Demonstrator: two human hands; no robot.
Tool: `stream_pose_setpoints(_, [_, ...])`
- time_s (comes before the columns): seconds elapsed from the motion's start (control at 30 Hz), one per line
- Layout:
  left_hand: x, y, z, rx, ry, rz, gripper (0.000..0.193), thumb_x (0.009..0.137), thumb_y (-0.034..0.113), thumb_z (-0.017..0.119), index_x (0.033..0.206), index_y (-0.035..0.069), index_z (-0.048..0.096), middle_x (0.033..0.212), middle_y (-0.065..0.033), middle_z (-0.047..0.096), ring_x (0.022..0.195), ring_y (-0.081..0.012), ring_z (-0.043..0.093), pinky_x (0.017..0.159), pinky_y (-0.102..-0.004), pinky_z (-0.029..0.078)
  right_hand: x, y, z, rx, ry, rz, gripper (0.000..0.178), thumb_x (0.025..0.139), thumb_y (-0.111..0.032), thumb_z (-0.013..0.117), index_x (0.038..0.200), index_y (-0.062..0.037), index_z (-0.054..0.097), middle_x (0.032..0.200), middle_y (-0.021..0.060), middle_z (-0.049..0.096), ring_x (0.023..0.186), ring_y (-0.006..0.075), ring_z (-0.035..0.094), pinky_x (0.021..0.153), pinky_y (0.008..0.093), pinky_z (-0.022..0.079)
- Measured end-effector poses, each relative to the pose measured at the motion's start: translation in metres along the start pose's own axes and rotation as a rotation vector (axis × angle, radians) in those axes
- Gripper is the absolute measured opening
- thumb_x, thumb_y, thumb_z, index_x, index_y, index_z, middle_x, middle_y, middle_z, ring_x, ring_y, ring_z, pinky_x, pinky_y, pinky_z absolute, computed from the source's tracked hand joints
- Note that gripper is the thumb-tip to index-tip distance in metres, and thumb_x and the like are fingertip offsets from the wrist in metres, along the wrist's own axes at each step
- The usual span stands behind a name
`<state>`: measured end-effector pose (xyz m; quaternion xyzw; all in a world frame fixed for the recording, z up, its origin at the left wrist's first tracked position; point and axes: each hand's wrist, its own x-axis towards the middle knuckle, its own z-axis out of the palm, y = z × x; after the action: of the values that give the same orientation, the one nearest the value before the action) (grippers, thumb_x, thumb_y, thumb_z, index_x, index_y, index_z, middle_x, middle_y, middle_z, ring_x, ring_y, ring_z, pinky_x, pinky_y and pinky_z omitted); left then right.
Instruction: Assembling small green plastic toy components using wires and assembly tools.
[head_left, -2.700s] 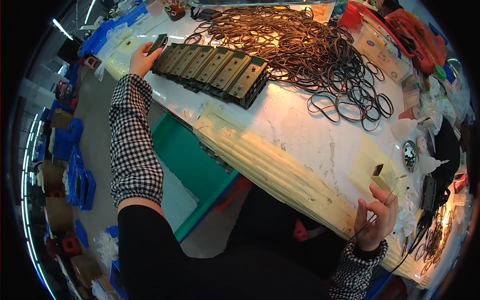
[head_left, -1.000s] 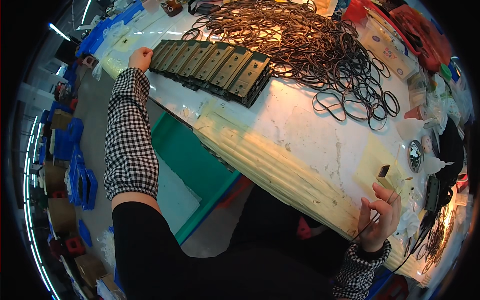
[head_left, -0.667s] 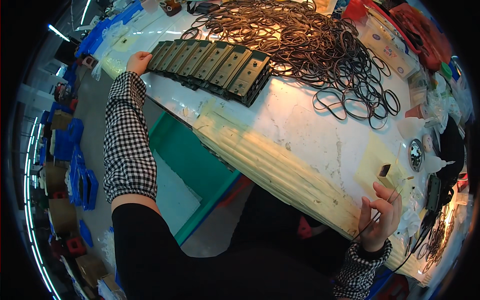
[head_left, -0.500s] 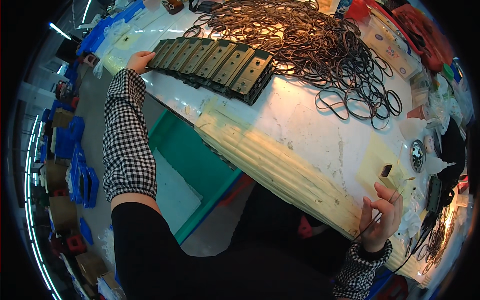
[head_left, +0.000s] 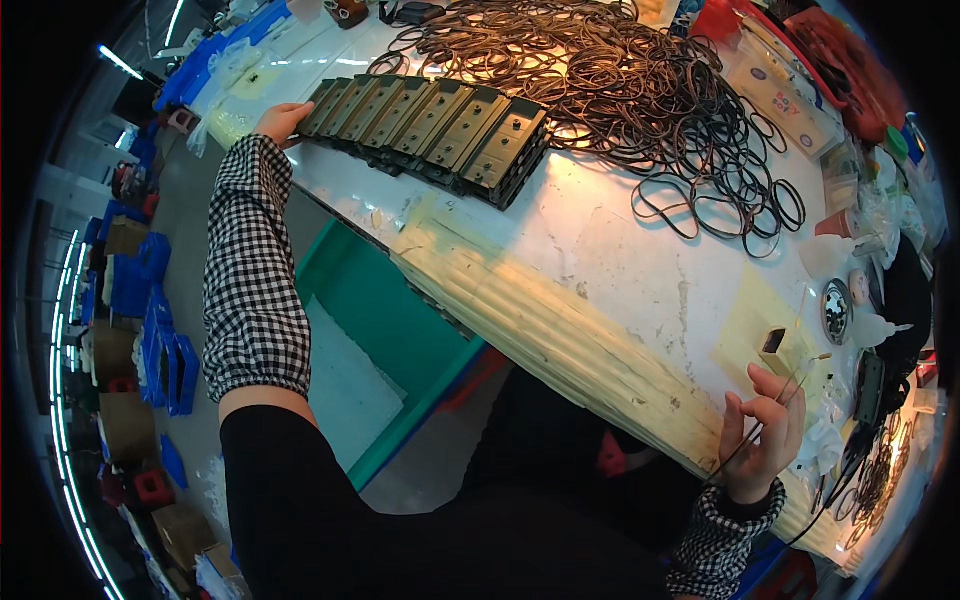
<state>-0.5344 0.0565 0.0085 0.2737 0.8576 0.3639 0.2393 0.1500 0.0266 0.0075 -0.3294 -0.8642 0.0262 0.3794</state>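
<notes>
My left hand (head_left: 283,123) reaches to the far left and grips the end of a row of dark olive-green blocks (head_left: 425,125), its fingers partly out of sight. These blocks lie side by side on the white table, with small dark pegs standing on their tops. Over the table's near right edge, my right hand (head_left: 765,435) has its fingers curled round a thin, dark stick-like tool (head_left: 738,450). Close to its fingertips is a small open box (head_left: 773,342) on a yellowish sheet.
A big tangle of dark rubber loops (head_left: 640,90) spreads behind the blocks. Ribbed yellowish padding (head_left: 560,330) covers the table's front edge. Below sits a green bin (head_left: 390,310) with a pale sheet inside. At right are a round metal dish (head_left: 836,310) and a white squeeze bottle (head_left: 870,330).
</notes>
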Motion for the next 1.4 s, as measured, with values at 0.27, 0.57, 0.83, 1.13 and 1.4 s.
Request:
stream_pose_setpoints(0.27, [0.02,-0.029,-0.016,-0.272,0.138,-0.08,0.055,0.095,0.047,0.05,0.125,0.002,0.052,0.114,-0.0105,0.058,0.095,-0.0181,0.06,0.078,-0.0335,0.053,0.0,0.001,0.0,0.02,0.013,-0.013,0.028,0.075,-0.006,0.075,0.076,-0.0051,0.047,0.091,0.0194,0.065,0.074,0.0325,0.059,0.062,0.0379,0.047])
stream_pose_setpoints(0.57, [-0.008,-0.042,-0.005,-0.129,0.425,0.104,0.073,0.083,0.047,0.068,0.127,-0.007,0.046,0.112,-0.0179,0.058,0.09,-0.02,0.062,0.076,-0.0319,0.055,0.0,-0.001,0.0,0.04,0.027,-0.015,0.027,0.076,-0.006,0.074,0.076,-0.0051,0.047,0.091,0.0194,0.065,0.073,0.0321,0.059,0.062,0.0378,0.047])
stream_pose_setpoints(0.83, [-0.076,-0.017,0.045,-0.68,0.206,0.12,0.077,0.083,0.007,0.07,0.139,-0.013,0.021,0.123,-0.023,0.047,0.098,-0.0301,0.059,0.081,-0.0343,0.058,-0.001,0.0,0.0,0.016,0.014,-0.019,0.027,0.076,-0.005,0.074,0.077,-0.0051,0.047,0.092,0.0193,0.065,0.072,0.0322,0.058,0.061,0.0375,0.046])
stream_pose_setpoints(1.13, [-0.059,-0.034,0.036,-0.849,0.169,0.04,0.024,0.086,0.005,0.066,0.105,-0.005,0.054,0.106,-0.0147,0.056,0.091,-0.0228,0.06,0.082,-0.032,0.057,-0.002,0.0,0.0,0.01,0.031,-0.018,0.027,0.075,-0.005,0.074,0.078,-0.0052,0.047,0.092,0.0189,0.065,0.072,0.032,0.058,0.061,0.0373,0.045])
stream_pose_setpoints(1.4, [-0.053,-0.039,0.032,-0.937,0.138,0.018,0.014,0.084,0.003,0.068,0.095,0.001,0.061,0.094,-0.0065,0.062,0.088,-0.0175,0.06,0.077,-0.0261,0.054,-0.001,0.001,0.0,0.016,0.03,-0.027,0.026,0.075,-0.006,0.074,0.078,-0.0053,0.048,0.093,0.0185,0.065,0.071,0.0317,0.058,0.06,0.037,0.045])
